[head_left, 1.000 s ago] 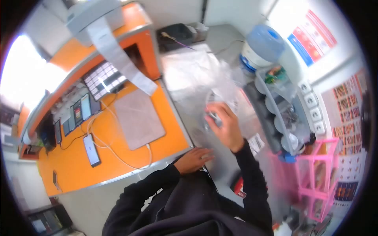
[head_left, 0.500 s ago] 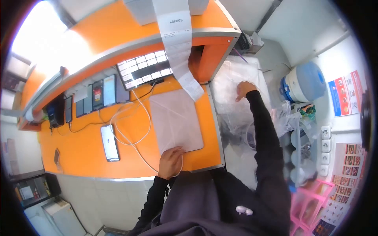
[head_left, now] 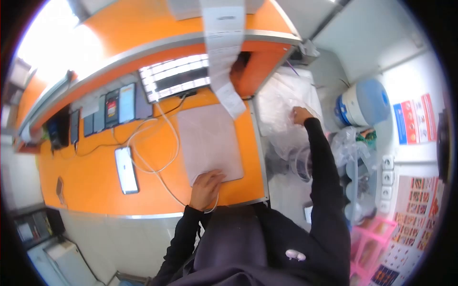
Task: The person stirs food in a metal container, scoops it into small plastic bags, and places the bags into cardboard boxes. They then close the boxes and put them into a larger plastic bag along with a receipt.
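My left hand point(head_left: 206, 189) lies with its fingers stretched over the lower edge of a flat greyish-pink case point(head_left: 210, 143) on the orange counter. A white cable point(head_left: 178, 138) loops across the counter and runs down beside this hand. On the right, my right hand point(head_left: 301, 115) has its fingers curled into the clear plastic bags point(head_left: 281, 105), which lie in a pale heap beside the counter. Its fingertips are partly hidden, but they appear to pinch the plastic. Close below it, clear round plastic containers point(head_left: 301, 164) show through the film.
A phone point(head_left: 127, 170) lies on the orange counter point(head_left: 90, 186). More phones point(head_left: 112, 110) lean at the back beside a lit tablet screen point(head_left: 175, 76). A long paper receipt point(head_left: 224, 52) hangs from above. Rightward are a water jug point(head_left: 365, 102) and a pink rack point(head_left: 372, 243).
My right hand has shifted a little down and closed its fingers in the plastic, which has bunched up. My left hand stays on the case. The view has tilted slightly.
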Demonstrator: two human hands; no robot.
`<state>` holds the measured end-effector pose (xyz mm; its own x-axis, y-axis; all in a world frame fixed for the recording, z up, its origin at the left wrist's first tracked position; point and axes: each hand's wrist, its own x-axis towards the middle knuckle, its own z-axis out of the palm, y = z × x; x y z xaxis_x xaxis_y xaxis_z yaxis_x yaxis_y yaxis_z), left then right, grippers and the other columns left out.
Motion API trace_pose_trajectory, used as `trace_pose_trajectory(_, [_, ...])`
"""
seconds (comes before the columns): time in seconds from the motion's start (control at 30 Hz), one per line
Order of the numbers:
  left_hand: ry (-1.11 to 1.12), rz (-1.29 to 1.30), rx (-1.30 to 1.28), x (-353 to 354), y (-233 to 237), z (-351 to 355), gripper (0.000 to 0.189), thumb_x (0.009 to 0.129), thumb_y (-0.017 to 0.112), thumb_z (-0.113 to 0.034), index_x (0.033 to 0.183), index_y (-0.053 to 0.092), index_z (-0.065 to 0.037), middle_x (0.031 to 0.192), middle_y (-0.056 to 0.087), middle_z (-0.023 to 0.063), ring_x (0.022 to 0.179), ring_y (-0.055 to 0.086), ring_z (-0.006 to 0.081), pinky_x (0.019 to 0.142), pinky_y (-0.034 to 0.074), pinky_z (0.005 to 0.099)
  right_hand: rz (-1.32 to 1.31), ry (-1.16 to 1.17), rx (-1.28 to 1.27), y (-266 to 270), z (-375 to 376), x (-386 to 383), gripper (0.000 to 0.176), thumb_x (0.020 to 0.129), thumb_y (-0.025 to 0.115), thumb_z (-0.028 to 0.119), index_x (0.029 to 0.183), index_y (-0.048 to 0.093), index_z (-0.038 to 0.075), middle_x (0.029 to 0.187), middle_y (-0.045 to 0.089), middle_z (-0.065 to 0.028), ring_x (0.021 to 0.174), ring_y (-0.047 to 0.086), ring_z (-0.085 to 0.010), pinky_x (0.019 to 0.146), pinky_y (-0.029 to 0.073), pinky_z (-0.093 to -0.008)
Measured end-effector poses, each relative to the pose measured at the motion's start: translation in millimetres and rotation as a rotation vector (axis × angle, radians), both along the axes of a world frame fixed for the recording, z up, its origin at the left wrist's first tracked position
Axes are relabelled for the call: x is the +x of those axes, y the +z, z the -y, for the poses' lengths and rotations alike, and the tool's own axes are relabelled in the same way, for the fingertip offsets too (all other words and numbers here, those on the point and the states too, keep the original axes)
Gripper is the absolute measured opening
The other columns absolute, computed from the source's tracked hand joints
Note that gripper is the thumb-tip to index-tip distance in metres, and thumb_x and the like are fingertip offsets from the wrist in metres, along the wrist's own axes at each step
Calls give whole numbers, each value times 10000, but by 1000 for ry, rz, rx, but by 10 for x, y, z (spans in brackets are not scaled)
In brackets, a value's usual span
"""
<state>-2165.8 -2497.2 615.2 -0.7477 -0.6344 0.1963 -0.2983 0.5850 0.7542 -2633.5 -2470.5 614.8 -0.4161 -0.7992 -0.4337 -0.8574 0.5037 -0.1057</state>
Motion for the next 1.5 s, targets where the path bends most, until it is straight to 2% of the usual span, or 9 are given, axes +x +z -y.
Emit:
trace_pose_trajectory(0.33, [403, -349, -41, 4, 58, 1127, 283, 793, 600, -99, 1070, 612, -44, 1111, 599, 142, 1035, 548, 296, 848, 444, 355, -552, 25, -110, 371, 127, 392, 117, 827, 497, 158, 857, 591, 94, 849, 631, -157, 799, 641, -342, 675, 512, -453])
trace_pose_trajectory(0.4, [613, -464, -56, -54, 96, 1817, 317, 814, 615, -82, 1123, 570, -28, 1110, 584, 103, 986, 562, 193, 800, 458, 297, -487, -10, -249, 753, 191, 513, 124, 846, 477, 167, 862, 556, 73, 873, 621, -179, 800, 622, -375, 679, 491, -465])
trace_pose_trajectory(0.53, [804, -702, -112, -197, 129, 3056, 379, 810, 654, -205, 1118, 546, -13, 1048, 578, 152, 977, 564, 262, 792, 454, 340, -311, -16, -957, 1407, 155, 357, 190, 875, 440, 162, 910, 543, 7, 819, 586, -209, 755, 570, -395, 673, 433, -451])
trace_pose_trajectory(0.73, [890, -636, 161, -390, -59, 3760, 366, 819, 650, -299, 1007, 601, 11, 955, 652, 179, 884, 626, 287, 791, 472, 355, 214, -361, -1180, 2254, -299, 1091, 188, 900, 353, 128, 850, 504, 28, 675, 400, 28, 604, 330, -62, 541, 272, -226])
trace_pose_trajectory(0.97, [972, -673, 160, -426, -147, 3856, 323, 814, 663, -274, 960, 618, 11, 913, 666, 154, 871, 634, 259, 795, 468, 340, 436, -459, -1113, 2144, -943, 1475, 148, 886, 407, 107, 882, 521, 13, 787, 468, 21, 740, 409, -67, 686, 328, -197])
trace_pose_trajectory(1.3, [923, -726, 193, -386, -80, 3745, 391, 789, 686, -257, 1059, 582, 5, 971, 628, 133, 913, 574, 228, 815, 441, 342, 650, -511, -1091, 2269, -1191, 2314, 123, 829, 394, 69, 748, 476, 28, 684, 422, 35, 624, 358, -49, 565, 264, -180])
trace_pose_trajectory(1.4, [869, -625, -286, -472, 8, 2930, 393, 788, 661, -189, 1110, 536, -3, 1050, 570, 145, 999, 523, 248, 846, 417, 345, 857, -527, -1182, 2135, -1437, 2435, 176, 876, 409, 126, 779, 502, 12, 724, 494, 0, 683, 442, -61, 603, 359, -199])
trace_pose_trajectory(1.43, [695, -529, -467, -490, 53, 2524, 360, 812, 615, -123, 1136, 508, -8, 1042, 536, 128, 959, 507, 222, 803, 427, 355, 914, -552, -1221, 2048, -1521, 2456, 171, 878, 415, 131, 798, 506, 11, 738, 501, -5, 694, 450, -66, 615, 366, -202])
trace_pose_trajectory(1.5, [140, -580, 6, -536, 253, 1523, 554, 768, 667, -130, 1227, 372, -38, 1131, 435, 107, 1033, 442, 223, 865, 375, 349, 1026, -591, -1282, 1856, -1625, 2497, 165, 883, 427, 141, 834, 514, 10, 765, 515, -13, 716, 467, -75, 638, 378, -206])
